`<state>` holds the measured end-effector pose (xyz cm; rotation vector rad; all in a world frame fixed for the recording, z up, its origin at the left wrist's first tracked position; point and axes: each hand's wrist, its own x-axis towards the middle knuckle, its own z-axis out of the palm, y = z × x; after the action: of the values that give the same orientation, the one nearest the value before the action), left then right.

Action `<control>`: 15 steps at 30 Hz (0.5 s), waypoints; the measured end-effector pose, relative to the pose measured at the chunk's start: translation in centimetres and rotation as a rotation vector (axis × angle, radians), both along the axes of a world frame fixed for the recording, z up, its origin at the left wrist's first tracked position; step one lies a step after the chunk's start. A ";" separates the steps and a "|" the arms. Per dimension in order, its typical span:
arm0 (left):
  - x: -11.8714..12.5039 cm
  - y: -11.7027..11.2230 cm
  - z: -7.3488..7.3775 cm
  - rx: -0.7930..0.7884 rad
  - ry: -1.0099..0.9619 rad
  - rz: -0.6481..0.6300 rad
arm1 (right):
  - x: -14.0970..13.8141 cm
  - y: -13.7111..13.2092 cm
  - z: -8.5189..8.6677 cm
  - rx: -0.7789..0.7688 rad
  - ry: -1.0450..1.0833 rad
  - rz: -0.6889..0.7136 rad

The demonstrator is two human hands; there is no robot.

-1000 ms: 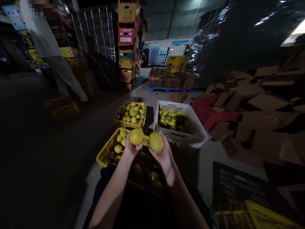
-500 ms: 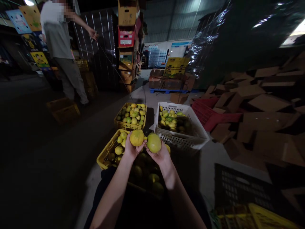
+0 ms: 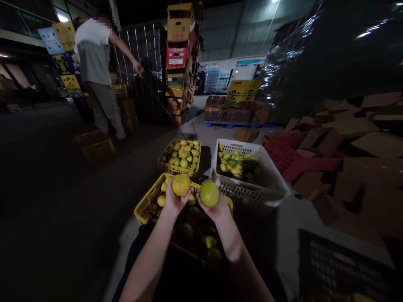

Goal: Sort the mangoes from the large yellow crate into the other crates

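My left hand [image 3: 173, 199] is closed round a yellow-orange citrus fruit [image 3: 181, 184], held up at chest height. Just to its right, my right hand [image 3: 217, 210] grips a greener citrus fruit [image 3: 209, 193]. Both fruits hover over a yellow plastic crate [image 3: 147, 200] on the floor, which holds more fruit, partly in shadow below my forearms.
A second yellow crate [image 3: 165, 166] and a white crate [image 3: 270, 178], both with citrus, stand further off. Flattened cardboard [image 3: 346, 147] and a red crate [image 3: 283, 157] lie right. A dark crate [image 3: 340, 268] sits at lower right. A person [image 3: 97, 75] stands far left beside stacked boxes [image 3: 179, 58].
My view has shifted, so everything sits lower and further right. My right hand has turned its fruit, now showing a greener side. The person at far left has stepped right, arm stretched out.
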<state>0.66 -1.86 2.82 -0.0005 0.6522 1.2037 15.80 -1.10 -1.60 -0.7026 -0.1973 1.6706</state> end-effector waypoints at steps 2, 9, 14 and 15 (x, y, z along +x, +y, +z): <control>-0.2 -0.1 -0.1 0.000 0.018 -0.001 | -0.2 0.1 0.0 -0.050 -0.018 -0.010; -0.5 -0.2 0.0 0.018 0.059 0.005 | -0.6 -0.4 1.0 -0.122 -0.045 -0.016; -0.4 -0.3 0.2 0.005 0.061 0.008 | -0.4 -0.7 1.4 -0.093 -0.066 -0.013; -0.4 -0.3 0.2 0.004 0.062 0.007 | -0.4 -0.8 1.4 -0.102 -0.075 -0.023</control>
<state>0.30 -2.16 2.99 0.0379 0.7049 1.2154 15.36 -1.91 -0.20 -0.8422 -0.1577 1.6426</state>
